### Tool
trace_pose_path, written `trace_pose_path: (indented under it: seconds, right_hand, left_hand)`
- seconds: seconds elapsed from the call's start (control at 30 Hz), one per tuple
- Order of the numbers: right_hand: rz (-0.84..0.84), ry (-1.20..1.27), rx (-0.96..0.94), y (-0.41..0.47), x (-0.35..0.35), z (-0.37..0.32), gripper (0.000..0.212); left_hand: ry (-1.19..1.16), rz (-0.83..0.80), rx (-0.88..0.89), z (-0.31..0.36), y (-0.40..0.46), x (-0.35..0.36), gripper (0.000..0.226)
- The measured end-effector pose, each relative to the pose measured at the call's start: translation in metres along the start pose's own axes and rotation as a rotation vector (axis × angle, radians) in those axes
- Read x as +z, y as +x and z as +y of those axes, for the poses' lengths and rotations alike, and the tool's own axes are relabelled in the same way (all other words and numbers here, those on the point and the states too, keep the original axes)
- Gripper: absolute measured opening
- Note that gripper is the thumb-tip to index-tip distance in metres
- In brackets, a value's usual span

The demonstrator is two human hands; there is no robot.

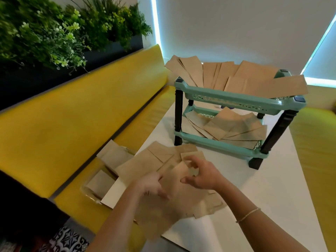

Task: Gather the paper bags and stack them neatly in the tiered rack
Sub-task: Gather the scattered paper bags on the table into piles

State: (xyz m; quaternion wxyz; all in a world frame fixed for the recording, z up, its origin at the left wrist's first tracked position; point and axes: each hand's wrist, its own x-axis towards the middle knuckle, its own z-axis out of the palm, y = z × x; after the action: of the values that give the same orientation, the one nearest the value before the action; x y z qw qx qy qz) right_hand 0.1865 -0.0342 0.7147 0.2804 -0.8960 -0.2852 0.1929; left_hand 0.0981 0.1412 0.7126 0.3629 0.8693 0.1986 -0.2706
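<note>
Hands over loose pile of flat brown paper bags [163, 179] on white desk [272, 188]: my left hand [151, 184] and right hand [201, 174] fingers curl, pinching bags. More bags fill both tiers of teal plastic rack [236, 102] behind. No readable writing.

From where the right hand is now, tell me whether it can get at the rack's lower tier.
Probably yes. The right hand is over the loose bags in front of the rack, whose lower tier is open on the near side, with only bare table between. Bags already fanned there crowd it.
</note>
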Motion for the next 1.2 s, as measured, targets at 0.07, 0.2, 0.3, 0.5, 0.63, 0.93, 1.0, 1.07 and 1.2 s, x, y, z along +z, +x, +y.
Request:
trace_pose_path:
  seconds: [0.07, 0.2, 0.3, 0.5, 0.63, 0.93, 1.0, 1.07, 1.2]
  right_hand:
    - [-0.05, -0.019, -0.016, 0.004, -0.001, -0.005, 0.029]
    - [-0.037, -0.039, 0.06, 0.001, -0.003, 0.003, 0.009]
    - [-0.022, -0.076, 0.126, -0.005, -0.006, 0.013, 0.015]
    - [0.048, -0.1, 0.175, -0.017, -0.009, 0.03, 0.017]
    - [0.053, -0.092, 0.197, -0.021, -0.009, 0.033, 0.019]
    - [0.099, -0.083, 0.163, -0.033, -0.02, 0.037, 0.019]
    - [0.105, -0.072, 0.155, -0.04, -0.027, 0.038, 0.016]
    - [0.115, -0.032, 0.138, -0.049, -0.038, 0.037, 0.013]
    - [0.123, 0.137, 0.091, -0.077, -0.071, 0.038, 0.008]
  left_hand:
    - [-0.017, -0.025, 0.041, 0.004, 0.008, -0.009, 0.049]
    - [-0.163, 0.287, 0.017, -0.002, 0.04, -0.026, 0.053]
    - [0.071, 0.542, -0.131, -0.019, 0.057, -0.039, 0.072]
    - [0.178, 0.57, -0.337, -0.048, 0.073, -0.043, 0.106]
    - [0.21, 0.651, -0.367, -0.043, 0.072, -0.039, 0.088]
    - [0.077, 0.759, -0.175, -0.012, 0.033, -0.037, 0.015]
    - [0.032, 0.751, -0.114, 0.006, 0.014, -0.036, 0.011]
    - [-0.009, 0.711, -0.023, 0.025, -0.003, -0.033, 0.014]
    - [-0.164, 0.599, 0.155, 0.069, -0.028, -0.011, 0.014]
